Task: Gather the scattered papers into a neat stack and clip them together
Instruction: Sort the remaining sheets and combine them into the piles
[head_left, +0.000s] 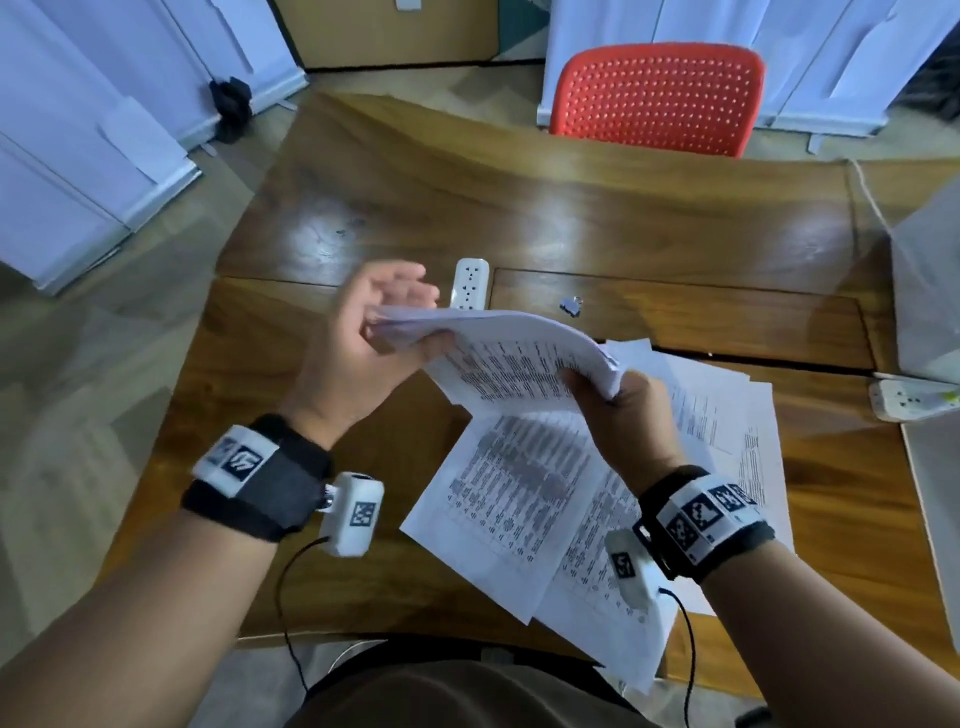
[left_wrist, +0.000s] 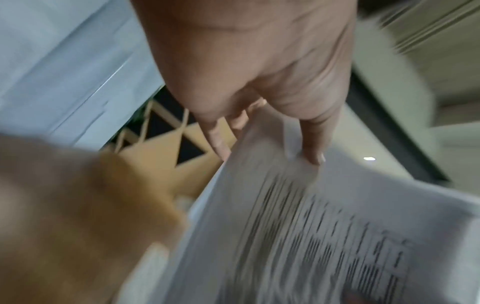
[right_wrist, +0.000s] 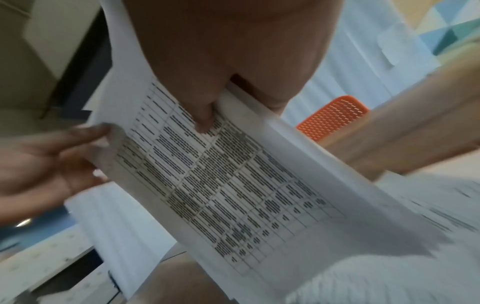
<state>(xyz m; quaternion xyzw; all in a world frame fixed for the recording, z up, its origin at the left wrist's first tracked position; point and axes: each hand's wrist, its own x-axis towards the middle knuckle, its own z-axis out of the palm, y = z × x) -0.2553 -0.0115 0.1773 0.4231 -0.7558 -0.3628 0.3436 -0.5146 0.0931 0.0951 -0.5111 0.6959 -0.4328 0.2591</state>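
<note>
I hold a bundle of printed sheets (head_left: 509, 358) in the air above the wooden table (head_left: 571, 208). My left hand (head_left: 395, 327) pinches its left end, thumb on the near face and fingers behind; the left wrist view shows the thumb (left_wrist: 313, 148) on the paper bundle (left_wrist: 311, 236). My right hand (head_left: 613, 410) grips the right end, with its thumb (right_wrist: 205, 117) on the printed table of the bundle (right_wrist: 233, 185). Several loose sheets (head_left: 519, 499) lie spread on the table below. A small metal binder clip (head_left: 571, 305) lies beyond the bundle.
A white power strip (head_left: 470, 285) lies just behind my left hand, and another (head_left: 909, 397) sits at the right edge. A red chair (head_left: 657, 98) stands at the table's far side. A pale grey object (head_left: 930, 291) occupies the right.
</note>
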